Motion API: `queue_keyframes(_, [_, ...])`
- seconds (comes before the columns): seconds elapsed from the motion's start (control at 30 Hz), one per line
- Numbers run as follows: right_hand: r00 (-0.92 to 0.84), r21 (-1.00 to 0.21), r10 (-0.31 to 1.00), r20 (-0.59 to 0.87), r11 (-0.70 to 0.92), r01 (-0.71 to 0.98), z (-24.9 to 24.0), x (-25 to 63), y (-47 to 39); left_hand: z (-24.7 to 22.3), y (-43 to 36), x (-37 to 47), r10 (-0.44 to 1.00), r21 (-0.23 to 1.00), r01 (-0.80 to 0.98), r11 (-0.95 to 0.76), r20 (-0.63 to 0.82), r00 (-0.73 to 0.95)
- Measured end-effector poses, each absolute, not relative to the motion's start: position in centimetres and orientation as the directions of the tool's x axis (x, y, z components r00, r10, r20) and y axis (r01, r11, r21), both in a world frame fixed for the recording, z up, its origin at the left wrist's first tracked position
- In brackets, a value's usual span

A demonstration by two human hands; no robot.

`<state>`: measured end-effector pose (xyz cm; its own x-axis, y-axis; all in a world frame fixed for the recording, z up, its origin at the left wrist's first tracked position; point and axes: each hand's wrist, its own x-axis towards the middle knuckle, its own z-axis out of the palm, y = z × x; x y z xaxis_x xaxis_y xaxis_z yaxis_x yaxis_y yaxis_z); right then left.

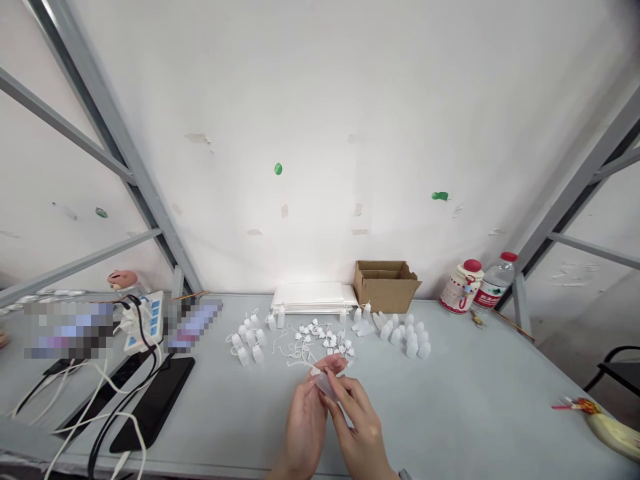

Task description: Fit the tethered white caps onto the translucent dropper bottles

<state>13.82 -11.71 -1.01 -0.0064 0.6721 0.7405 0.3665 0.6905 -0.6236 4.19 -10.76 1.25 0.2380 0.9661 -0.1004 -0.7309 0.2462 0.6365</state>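
Low over the front of the table, my left hand (306, 420) and my right hand (357, 420) meet around one small translucent plastic bottle (326, 385). The thumb and fingers of my right hand pinch its body. My left hand is closed about its upper end, where a white cap (315, 371) with a thin cord shows. Part of the bottle is hidden by fingers. Just beyond my hands lies a loose pile of white caps with cords (330, 340). Capped small bottles (247, 337) stand in a group to the left. Several translucent bottles without cords (407, 333) are grouped at the right.
At the back stand a flat white stack (313, 298) and an open cardboard box (387, 287). A red-and-white jar (460, 287) and a water bottle (496, 283) are back right. Left are a power strip (145, 323), cables and a black phone (155, 403).
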Motion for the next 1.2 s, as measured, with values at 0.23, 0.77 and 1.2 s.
queue_keyframes(0.23, [-0.013, -0.611, 0.668, 0.744, 0.688, 0.392, -1.0, 13.84, -11.84, 1.39, -10.88, 4.27, 0.957, 0.561, -0.775, 0.29, -0.142, 0.255])
queue_keyframes(0.77, [0.02, -0.629, 0.679, 0.734, 0.668, 0.399, -0.81, 13.88, -11.95, 1.68, -10.86, 4.53, 0.935, 0.487, -0.799, 0.352, -0.151, 0.32])
queue_keyframes(1.2, [0.059, -0.681, 0.718, 0.694, 0.627, 0.379, -1.02, 13.59, -11.87, 1.34, -11.03, 4.38, 0.918, 0.467, -0.792, 0.393, -0.158, 0.363])
